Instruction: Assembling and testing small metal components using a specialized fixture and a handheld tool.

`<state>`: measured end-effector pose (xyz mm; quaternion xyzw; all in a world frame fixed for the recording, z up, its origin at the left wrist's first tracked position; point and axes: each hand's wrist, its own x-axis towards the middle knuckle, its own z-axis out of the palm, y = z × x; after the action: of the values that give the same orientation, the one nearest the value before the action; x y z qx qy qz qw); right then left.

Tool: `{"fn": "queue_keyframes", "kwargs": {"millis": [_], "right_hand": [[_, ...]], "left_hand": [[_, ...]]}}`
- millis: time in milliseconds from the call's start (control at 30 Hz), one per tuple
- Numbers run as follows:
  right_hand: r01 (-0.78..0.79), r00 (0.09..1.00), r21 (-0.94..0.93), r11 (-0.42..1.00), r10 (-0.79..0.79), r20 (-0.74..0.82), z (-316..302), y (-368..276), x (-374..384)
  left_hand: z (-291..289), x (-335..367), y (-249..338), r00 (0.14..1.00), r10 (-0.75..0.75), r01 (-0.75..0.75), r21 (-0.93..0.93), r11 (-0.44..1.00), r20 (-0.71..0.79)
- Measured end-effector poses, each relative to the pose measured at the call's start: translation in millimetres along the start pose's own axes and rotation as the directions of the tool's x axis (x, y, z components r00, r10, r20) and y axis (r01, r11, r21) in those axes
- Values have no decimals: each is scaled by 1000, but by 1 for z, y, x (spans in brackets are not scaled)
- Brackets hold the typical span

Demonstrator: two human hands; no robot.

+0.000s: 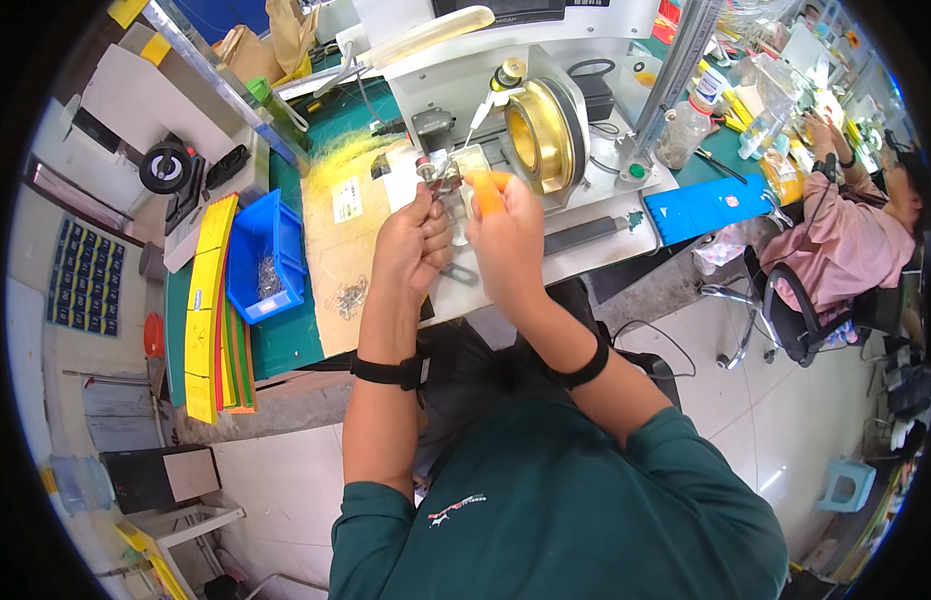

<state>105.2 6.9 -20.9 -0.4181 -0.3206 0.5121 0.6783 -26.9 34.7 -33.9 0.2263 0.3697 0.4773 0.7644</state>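
Note:
My left hand (413, 240) is closed, its thumb and fingers pinched at the front of a white bench machine (405, 80). Its fingertips meet a small metal part of the machine; whether they hold a loose piece there I cannot make out. Close beside it, my right hand (512, 235) is wrapped round an orange handle (486, 192), whose working end is hidden. Just beyond the right hand stands a shiny gold reel (525, 135) mounted on the machine. Small metal pieces (351, 297) lie in a pile on a brown board (330, 255), left of my left hand.
Left of the board sits a blue bin (237, 255) of small metal parts, beside yellow folders (207, 320). Yellow strands (350, 155) lie behind the board. To the right are a blue tray (707, 207) and a plastic bottle (682, 135). A person in pink (835, 235) sits farther right.

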Motion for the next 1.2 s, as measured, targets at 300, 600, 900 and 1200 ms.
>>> {"fn": "queue_keyframes", "kwargs": {"millis": [300, 600, 900, 1200], "right_hand": [[30, 971, -131, 991, 2, 238, 12, -23, -81], [399, 846, -673, 623, 33, 532, -95, -115, -80], [418, 838, -226, 880, -470, -278, -217, -221, 34], [545, 572, -803, 239, -807, 148, -143, -327, 151]], "left_hand": [[-12, 18, -13, 999, 17, -8, -202, 979, 46], [38, -67, -19, 928, 333, -193, 550, 812, -167], [146, -101, -33, 796, 405, -596, 697, 398, 450], [186, -104, -20, 685, 475, -711, 651, 267, 553]]}}
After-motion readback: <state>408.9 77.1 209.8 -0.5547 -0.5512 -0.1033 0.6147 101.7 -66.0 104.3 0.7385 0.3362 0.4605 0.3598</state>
